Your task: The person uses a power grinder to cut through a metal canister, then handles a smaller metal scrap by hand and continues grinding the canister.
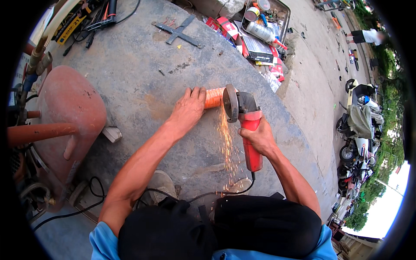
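My left hand (188, 106) grips an orange cylindrical piece (213, 98) lying on a dark, scuffed flat surface (147, 82), its fingers over the top. My right hand (260, 138) is wrapped round a red angle grinder (252, 157) with a grey gear head. The grinder's guarded disc (230, 104) is at the right end of the orange piece, and bright sparks (225, 130) stream down toward my shoes. The exact cutting edge is hidden by the guard. A black cord (221, 192) runs from the grinder across the lower middle.
At left stand a red metal wheelbarrow-like body (69, 97) and a small block (112, 133). A metal cross (177, 34), cables and a tray of cans (253, 32) with torn packaging lie at the top. Scooters (359, 130) and a person (368, 37) are farther right.
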The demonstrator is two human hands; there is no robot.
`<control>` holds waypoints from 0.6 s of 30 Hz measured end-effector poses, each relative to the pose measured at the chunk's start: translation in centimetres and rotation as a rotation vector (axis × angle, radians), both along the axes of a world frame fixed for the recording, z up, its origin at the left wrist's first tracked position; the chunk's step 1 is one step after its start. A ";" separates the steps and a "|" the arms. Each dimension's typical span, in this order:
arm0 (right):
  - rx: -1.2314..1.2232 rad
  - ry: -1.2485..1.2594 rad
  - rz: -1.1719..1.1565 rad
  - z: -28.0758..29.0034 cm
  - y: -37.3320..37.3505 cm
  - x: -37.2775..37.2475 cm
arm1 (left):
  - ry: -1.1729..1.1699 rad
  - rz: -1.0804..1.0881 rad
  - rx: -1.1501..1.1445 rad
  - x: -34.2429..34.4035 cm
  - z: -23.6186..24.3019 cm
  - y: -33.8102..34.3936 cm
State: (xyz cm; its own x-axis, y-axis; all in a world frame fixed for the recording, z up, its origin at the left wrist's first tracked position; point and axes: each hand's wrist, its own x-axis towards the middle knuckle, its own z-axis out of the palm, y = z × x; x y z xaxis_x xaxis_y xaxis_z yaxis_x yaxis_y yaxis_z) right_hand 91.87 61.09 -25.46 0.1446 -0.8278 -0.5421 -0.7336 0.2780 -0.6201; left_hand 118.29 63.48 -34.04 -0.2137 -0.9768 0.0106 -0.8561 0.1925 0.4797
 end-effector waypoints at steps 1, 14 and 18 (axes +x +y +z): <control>0.000 0.000 0.000 0.0 0.0 0.0 | -0.004 -0.003 0.001 0.0 0.0 0.0; -0.002 0.004 -0.008 0.1 0.0 0.1 | -0.028 0.000 -0.018 -0.2 -0.5 -0.1; 0.012 0.000 -0.011 0.5 -0.1 0.6 | -0.011 -0.002 -0.019 0.0 -0.2 0.1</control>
State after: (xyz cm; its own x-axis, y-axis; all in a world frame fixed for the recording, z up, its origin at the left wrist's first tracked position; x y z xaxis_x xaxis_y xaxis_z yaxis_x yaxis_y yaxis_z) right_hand 92.52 61.00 -25.01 0.1359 -0.8225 -0.5522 -0.7304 0.2934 -0.6168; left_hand 118.31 63.53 -34.28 -0.2160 -0.9760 0.0272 -0.8609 0.2035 0.4664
